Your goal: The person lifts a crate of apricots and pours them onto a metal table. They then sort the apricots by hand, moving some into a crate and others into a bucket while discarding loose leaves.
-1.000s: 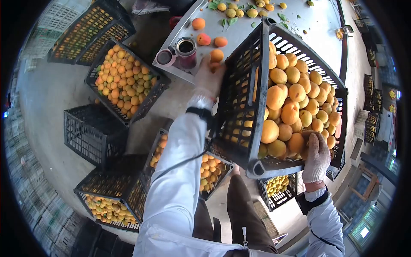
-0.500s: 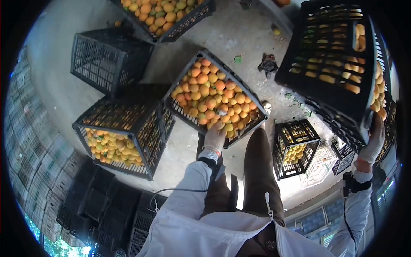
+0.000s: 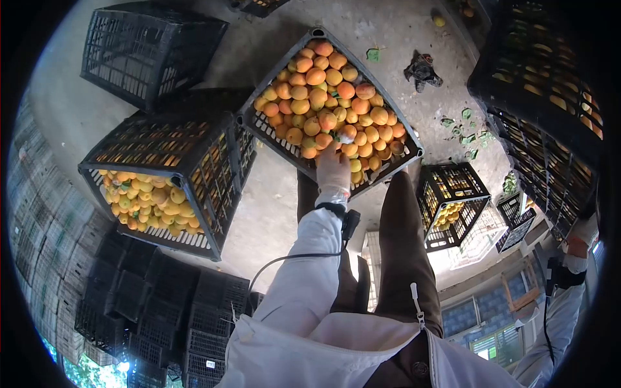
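Note:
My left hand [image 3: 333, 169], in a pale glove, reaches over the near rim of a black plastic crate [image 3: 264, 132] filled with orange-yellow fruit that look like apricots [image 3: 317, 97]. Its fingers point down among the fruit, and their tips are hidden, so their grip cannot be made out. A fruit with a whitish patch [image 3: 347, 134] lies just beyond the fingertips. At the far right, my gloved right hand [image 3: 584, 234] is by the lower edge of a large, dark crate [image 3: 540, 97] with fruit showing through its slots. Shadow and the view's edge hide its fingers.
Another fruit-filled crate [image 3: 217, 216] stands at left, with a black crate [image 3: 152, 55] behind it. A smaller-looking crate [image 3: 455, 205] with yellow fruit stands beyond my right leg. Leaves [image 3: 467, 132] and a dark crumpled scrap [image 3: 422, 71] lie on the floor. Stacked crates [image 3: 162, 304] fill the lower left.
The view has shifted, and the middle crate appears larger and higher. My left hand reaches a little farther over the fruit. My right hand and the right crate now sit nearer the view's edge.

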`<state>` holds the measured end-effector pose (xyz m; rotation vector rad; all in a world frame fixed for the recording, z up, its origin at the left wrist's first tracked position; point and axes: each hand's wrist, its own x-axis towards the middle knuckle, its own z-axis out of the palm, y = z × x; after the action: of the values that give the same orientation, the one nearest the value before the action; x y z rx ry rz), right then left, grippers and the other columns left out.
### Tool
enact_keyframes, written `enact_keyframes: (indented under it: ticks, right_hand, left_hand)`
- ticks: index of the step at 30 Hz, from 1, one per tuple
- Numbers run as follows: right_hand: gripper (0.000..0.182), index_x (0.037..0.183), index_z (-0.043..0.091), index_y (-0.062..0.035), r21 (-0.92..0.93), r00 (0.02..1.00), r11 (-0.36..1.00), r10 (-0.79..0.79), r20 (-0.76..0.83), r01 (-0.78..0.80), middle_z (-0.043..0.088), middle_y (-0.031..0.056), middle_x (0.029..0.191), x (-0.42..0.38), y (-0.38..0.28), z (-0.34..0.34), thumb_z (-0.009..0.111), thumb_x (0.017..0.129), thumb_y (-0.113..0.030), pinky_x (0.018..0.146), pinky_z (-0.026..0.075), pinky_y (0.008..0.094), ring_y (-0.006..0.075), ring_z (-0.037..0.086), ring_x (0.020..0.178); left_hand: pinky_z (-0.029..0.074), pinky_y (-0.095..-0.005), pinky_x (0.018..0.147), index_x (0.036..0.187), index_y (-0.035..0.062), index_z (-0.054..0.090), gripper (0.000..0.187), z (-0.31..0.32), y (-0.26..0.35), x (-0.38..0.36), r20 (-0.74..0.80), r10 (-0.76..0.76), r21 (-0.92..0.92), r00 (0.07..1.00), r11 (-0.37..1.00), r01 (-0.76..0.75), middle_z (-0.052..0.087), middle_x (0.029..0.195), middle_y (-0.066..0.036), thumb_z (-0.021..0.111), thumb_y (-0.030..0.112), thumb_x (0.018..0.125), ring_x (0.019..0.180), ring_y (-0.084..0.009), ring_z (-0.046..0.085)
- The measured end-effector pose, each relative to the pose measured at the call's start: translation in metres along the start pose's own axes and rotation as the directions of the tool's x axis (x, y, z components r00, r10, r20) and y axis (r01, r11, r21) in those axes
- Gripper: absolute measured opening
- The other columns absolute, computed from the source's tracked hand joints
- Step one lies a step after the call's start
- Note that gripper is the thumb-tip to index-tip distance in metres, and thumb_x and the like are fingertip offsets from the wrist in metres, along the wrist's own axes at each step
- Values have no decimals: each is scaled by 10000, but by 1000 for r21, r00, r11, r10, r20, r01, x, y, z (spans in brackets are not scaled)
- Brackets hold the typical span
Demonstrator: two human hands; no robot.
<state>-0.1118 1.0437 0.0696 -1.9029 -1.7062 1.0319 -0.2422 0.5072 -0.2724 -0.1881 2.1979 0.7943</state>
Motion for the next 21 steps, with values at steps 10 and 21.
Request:
enact_keyframes:
  ticks: [10, 21]
  right_hand:
    - [463, 1381, 502, -19, -80, 996, 993, -80, 23, 82, 586, 202, 1309, -12, -7, -2, 495, 1005, -288, 862, 577, 499, 362, 656, 1071]
    - [447, 1359, 521, -15, -113, 994, 988, -105, 35, 108, 595, 197, 1296, -16, -8, 0, 499, 1002, -283, 867, 575, 490, 353, 657, 1066]
  left_hand:
    - [579, -350, 757, 1355, 245, 506, 441, 32, 50, 56, 375, -75, 808, 924, 516, -286, 531, 1288, -20, 591, 189, 925, 1047, -205, 666]
    - [571, -369, 718, 1291, 200, 533, 347, 28, 41, 58, 416, 65, 775, 907, 496, -391, 588, 1194, -23, 561, 194, 945, 982, -213, 680]
